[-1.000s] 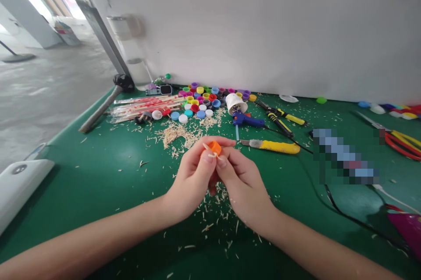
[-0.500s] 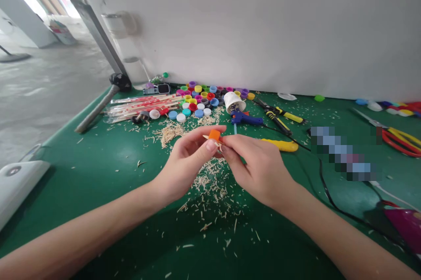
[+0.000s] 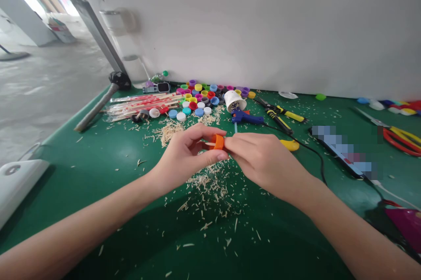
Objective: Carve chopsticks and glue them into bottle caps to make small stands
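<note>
My left hand (image 3: 187,155) and my right hand (image 3: 263,161) meet above the green table (image 3: 108,170), both pinching a small orange bottle cap (image 3: 218,141). A thin wooden stick pokes out of the cap toward the left. My left thumb and forefinger close round the cap from the left; my right fingertips press it from the right. Wood shavings (image 3: 210,183) lie scattered on the table just below my hands.
Behind my hands lie several coloured bottle caps (image 3: 200,96), packets of chopsticks (image 3: 144,105), a tipped white cup (image 3: 234,100), a blue glue gun (image 3: 246,118), yellow-handled tools (image 3: 286,115) and a hammer (image 3: 98,102). Red-yellow scissors (image 3: 399,140) lie far right, a white device (image 3: 16,183) at the left edge.
Both hands have moved slightly away from me and apart, and the cap has been turned onto its side. The yellow knife behind my right hand is now mostly hidden.
</note>
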Motion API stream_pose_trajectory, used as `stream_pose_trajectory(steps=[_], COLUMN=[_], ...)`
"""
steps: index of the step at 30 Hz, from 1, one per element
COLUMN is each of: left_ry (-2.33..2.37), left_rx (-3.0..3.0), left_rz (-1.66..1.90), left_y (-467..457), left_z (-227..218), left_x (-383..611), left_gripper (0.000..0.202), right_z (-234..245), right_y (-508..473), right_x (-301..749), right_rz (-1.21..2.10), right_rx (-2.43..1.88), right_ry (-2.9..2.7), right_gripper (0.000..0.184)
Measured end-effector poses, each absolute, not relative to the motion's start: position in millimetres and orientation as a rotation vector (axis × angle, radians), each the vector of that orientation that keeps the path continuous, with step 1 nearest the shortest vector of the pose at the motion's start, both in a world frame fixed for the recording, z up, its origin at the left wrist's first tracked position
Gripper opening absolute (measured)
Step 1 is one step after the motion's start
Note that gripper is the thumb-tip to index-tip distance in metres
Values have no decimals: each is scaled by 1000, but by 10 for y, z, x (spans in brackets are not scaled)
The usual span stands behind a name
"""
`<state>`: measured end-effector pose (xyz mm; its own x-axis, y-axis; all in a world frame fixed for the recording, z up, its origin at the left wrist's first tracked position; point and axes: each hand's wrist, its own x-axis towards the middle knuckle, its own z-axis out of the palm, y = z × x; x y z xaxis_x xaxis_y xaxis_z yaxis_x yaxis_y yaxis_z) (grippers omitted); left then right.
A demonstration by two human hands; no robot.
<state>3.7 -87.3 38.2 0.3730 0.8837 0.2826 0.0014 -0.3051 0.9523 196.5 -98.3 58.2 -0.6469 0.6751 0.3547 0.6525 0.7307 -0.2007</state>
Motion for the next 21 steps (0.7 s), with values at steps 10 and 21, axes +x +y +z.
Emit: stream_pose_trajectory(steps=[10, 21], left_ry=[1029, 1338], left_rx=[2085, 2172], left_rz=[1120, 861], left_y=[-865, -621], left_z=[408, 156], left_x=[-8, -71], left_gripper=[29, 41], right_z=[542, -317], right_y=[-777, 81], right_x=[2115, 2764], right_rz=[-3, -240], right_rx=[-1306, -1564], right_ry=[-2457, -2445], right_gripper=[41, 48])
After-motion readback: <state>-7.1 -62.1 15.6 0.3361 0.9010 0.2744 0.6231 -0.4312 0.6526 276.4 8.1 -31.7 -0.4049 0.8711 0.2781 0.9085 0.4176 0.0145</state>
